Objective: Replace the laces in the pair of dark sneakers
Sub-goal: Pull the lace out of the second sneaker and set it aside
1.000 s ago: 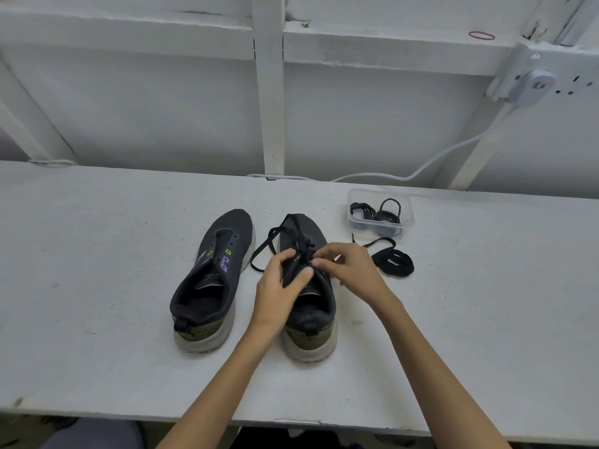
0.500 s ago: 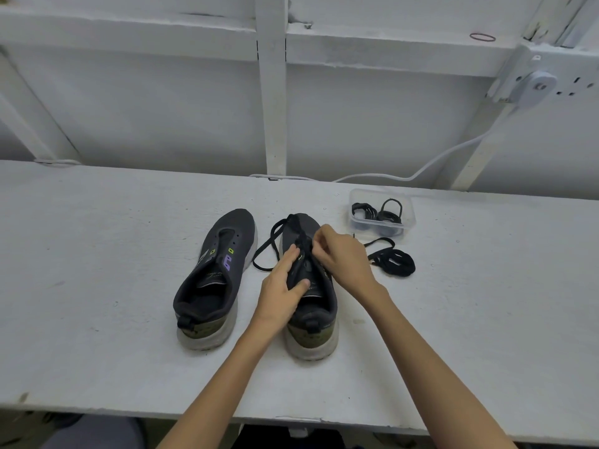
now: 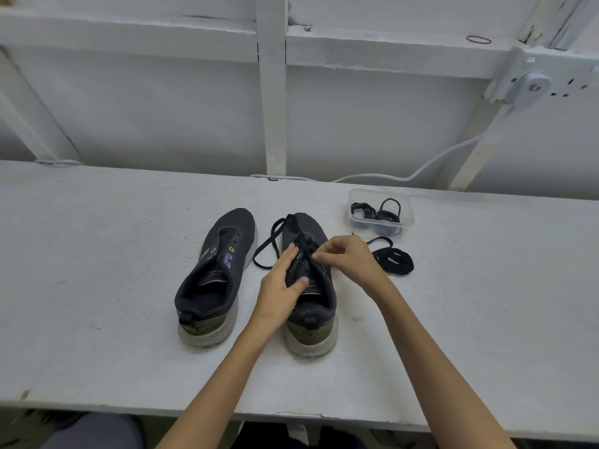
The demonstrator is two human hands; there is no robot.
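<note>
Two dark sneakers stand side by side on the white table, toes pointing away from me. The left sneaker (image 3: 216, 270) has bare eyelets and no lace. The right sneaker (image 3: 309, 306) carries a black lace (image 3: 272, 246) whose loose loop trails off its left side. My left hand (image 3: 282, 288) presses on the tongue and left eyelet row of the right sneaker. My right hand (image 3: 348, 259) pinches the lace at the upper eyelets from the right. A coiled black lace (image 3: 393, 260) lies on the table just right of my right hand.
A clear plastic tub (image 3: 381, 212) with more black laces stands at the back right. A white cable (image 3: 421, 168) runs along the back of the table (image 3: 97, 286) up to a wall socket (image 3: 531, 87). The table's front edge is close to my body.
My right hand has slid back a little toward me and to the right along the lace. My left hand's fingers have straightened over the tongue. The sneakers have stayed in place.
</note>
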